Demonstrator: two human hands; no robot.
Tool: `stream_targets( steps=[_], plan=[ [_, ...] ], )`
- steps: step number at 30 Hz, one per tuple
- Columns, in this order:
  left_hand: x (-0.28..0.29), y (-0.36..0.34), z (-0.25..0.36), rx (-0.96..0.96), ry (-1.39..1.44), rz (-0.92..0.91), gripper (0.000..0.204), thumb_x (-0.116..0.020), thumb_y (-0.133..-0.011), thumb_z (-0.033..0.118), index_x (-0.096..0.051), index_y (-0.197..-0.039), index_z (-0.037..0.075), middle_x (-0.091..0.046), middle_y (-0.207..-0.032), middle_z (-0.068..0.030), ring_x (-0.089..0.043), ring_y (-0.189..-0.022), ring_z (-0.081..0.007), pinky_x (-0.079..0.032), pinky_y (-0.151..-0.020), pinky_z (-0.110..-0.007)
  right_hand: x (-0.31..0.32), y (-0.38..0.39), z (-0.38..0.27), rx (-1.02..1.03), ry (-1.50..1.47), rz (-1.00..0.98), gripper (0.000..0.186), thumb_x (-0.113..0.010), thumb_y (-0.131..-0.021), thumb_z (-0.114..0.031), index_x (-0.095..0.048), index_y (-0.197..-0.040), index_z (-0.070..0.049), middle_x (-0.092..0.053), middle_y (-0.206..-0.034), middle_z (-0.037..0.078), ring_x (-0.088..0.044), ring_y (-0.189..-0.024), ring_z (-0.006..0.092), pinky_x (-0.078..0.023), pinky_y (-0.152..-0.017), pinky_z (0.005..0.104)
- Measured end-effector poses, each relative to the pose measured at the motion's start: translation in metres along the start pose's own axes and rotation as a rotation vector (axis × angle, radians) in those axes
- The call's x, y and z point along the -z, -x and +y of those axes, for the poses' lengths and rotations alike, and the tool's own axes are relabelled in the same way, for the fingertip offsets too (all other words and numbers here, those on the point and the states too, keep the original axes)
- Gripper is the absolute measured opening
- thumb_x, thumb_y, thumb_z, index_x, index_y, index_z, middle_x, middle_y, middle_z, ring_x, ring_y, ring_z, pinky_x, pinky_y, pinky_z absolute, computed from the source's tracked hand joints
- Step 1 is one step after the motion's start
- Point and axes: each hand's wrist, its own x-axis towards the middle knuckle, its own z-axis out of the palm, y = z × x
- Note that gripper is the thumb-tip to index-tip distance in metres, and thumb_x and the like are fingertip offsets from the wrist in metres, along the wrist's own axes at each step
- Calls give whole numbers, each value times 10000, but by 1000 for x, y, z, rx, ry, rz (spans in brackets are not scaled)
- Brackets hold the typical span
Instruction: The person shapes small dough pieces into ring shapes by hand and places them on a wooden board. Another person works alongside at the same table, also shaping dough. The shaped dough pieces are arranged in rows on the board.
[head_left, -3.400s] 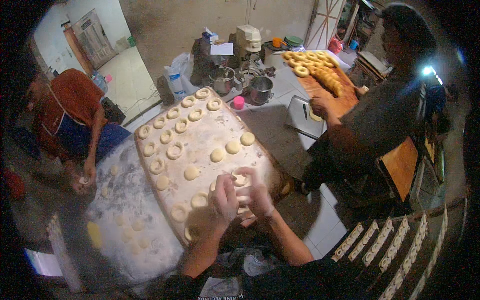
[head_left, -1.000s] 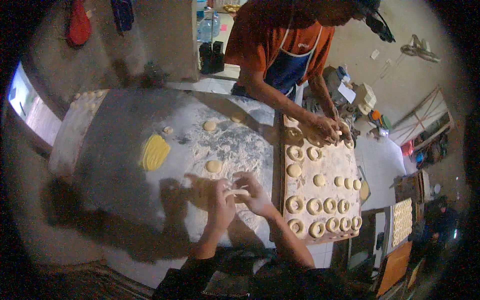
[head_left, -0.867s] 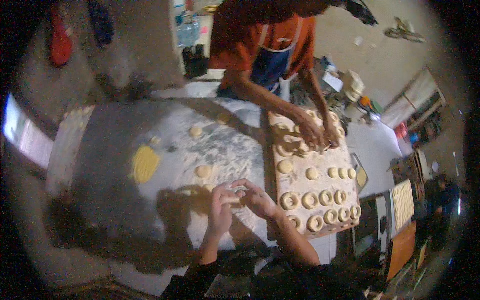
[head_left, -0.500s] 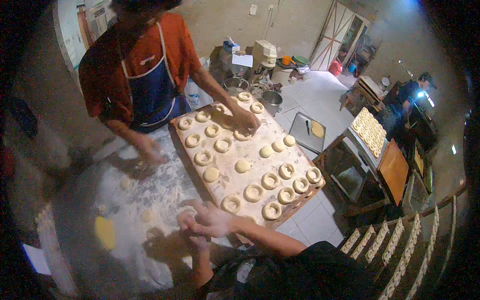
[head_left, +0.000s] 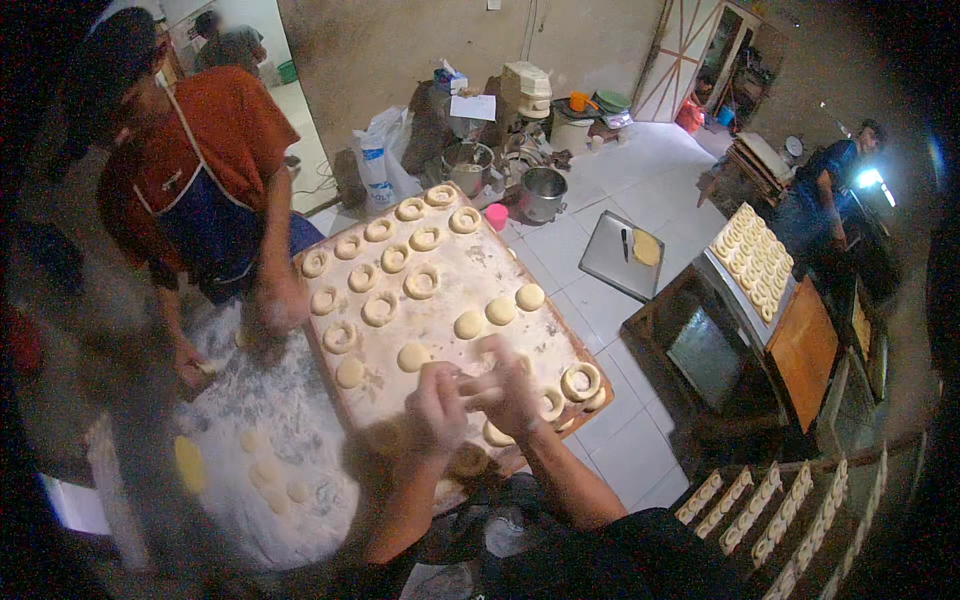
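Note:
My left hand (head_left: 437, 408) and my right hand (head_left: 508, 392) are raised over the near part of a floured wooden board (head_left: 462, 275). A pale band, seemingly a piece of dough (head_left: 480, 390), stretches between them; motion blurs the fingers. Ring-shaped dough pieces (head_left: 408, 284) fill the far left of the board. More rings (head_left: 566, 381) lie beside my right hand, partly hidden by it. Beyond my hands are several flat dough rounds (head_left: 414, 357).
A floured table (head_left: 220, 415) on the left bears small dough rounds (head_left: 265, 470) and a yellow slab (head_left: 188, 465). A co-worker in an apron (head_left: 215, 245) stands there, one hand (head_left: 190, 365) at a pale piece. Trays of rings (head_left: 745, 262) and racks (head_left: 785, 500) stand right.
My hands have moved from the board's near left edge to above it, rightward and slightly up. The co-worker's arm has drawn back from the board to the table. The view has shifted.

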Motion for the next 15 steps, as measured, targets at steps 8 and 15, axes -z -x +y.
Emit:
stream_targets(
  steps=[8, 15],
  plan=[
    [-93, -25, -13, -155, -65, -163, 246, -395, -1042, 263, -546, -1019, 70, -632, -752, -216, -665, -733, -404, -489, -629, -472, 92, 34, -46, 113, -92, 315, 679, -529, -952, -563, -326, -1397, -92, -623, -824, 91, -624, -704, 194, -518, -669, 306],
    [-138, -52, 24, -44, -151, -421, 264, -399, -1033, 316, -457, -1111, 71, -633, -816, -283, -638, -899, -511, -506, -736, -546, 127, 18, -66, 102, 997, 494, 657, -494, -989, -480, -313, -1427, -25, -552, -1099, 198, -594, -981, 303, -486, -881, 383]
  ],
)
